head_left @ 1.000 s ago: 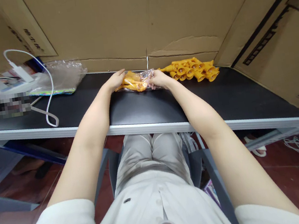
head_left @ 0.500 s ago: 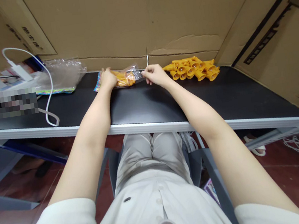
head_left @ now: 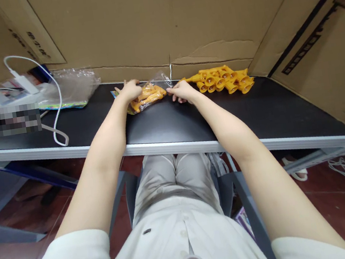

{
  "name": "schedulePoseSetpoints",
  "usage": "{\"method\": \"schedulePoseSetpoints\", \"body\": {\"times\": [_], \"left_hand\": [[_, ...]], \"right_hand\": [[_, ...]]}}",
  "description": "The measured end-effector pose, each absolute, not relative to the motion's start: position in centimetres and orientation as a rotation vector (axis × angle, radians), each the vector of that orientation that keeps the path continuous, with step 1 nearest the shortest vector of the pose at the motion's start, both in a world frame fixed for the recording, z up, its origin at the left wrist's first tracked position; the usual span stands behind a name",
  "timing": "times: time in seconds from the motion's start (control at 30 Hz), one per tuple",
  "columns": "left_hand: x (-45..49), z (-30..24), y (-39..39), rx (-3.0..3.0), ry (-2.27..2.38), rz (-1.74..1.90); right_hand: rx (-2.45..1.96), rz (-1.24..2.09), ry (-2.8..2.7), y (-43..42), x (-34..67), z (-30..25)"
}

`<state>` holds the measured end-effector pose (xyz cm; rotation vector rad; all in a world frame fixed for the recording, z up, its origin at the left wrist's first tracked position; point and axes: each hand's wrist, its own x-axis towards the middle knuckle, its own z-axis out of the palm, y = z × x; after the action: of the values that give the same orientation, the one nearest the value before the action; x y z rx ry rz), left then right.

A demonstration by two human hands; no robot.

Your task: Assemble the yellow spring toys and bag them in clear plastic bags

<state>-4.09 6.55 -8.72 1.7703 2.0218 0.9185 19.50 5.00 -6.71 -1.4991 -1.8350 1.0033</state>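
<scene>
A clear plastic bag (head_left: 163, 79) with yellow plastic pieces (head_left: 151, 96) inside lies tilted on the black tabletop, between my hands. My left hand (head_left: 130, 91) is over the bag's printed left end and holds it, some fingers spread and the fingertips partly hidden. At the opposite, clear end, my right hand (head_left: 182, 92) pinches the film between thumb and forefinger. Just beyond my right hand, a pile of yellow horn-shaped plastic pieces (head_left: 223, 79) lies with flared ends facing me.
Flat clear bags (head_left: 72, 86) with a coloured edge are stacked to the left. A white cable (head_left: 57, 92) loops over the table (head_left: 171, 123) beside a white plug. Cardboard (head_left: 207, 16) walls the back and right. A grey chair stands at lower left.
The bag has shifted toward me and turned, its printed end now nearer me. My left hand has moved slightly right, and my right hand has come down a little, still at the clear end.
</scene>
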Motion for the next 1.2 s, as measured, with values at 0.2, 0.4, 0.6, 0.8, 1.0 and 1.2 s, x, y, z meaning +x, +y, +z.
{"method": "schedulePoseSetpoints", "body": {"times": [0.2, 0.4, 0.6, 0.8, 1.0, 1.2], "left_hand": [[-3.2, -7.7, 5.6, 1.654, 2.135, 0.906], [-3.4, -7.2, 5.9, 1.522, 2.056, 1.051], [-2.6, -7.7, 5.7, 1.27, 1.832, 1.014], [-2.2, -9.1, 6.2, 1.442, 1.971, 1.148], [-1.7, -9.5, 6.6, 1.28, 1.791, 1.278], [-1.7, -9.6, 6.8, 1.064, 1.473, 1.381]], "right_hand": [[-1.527, 1.133, -1.676, 4.6, 19.2, -6.3], [-1.554, 1.181, -1.48, 5.6, 20.0, -6.5], [-1.555, 1.16, -1.419, 6.2, 21.2, -6.7], [-1.528, 1.181, -1.42, 6.6, 21.4, -6.8], [-1.57, 1.21, -1.449, 6.8, 21.5, -6.6], [-1.527, 1.244, -1.394, 6.7, 21.3, -6.9]]}}
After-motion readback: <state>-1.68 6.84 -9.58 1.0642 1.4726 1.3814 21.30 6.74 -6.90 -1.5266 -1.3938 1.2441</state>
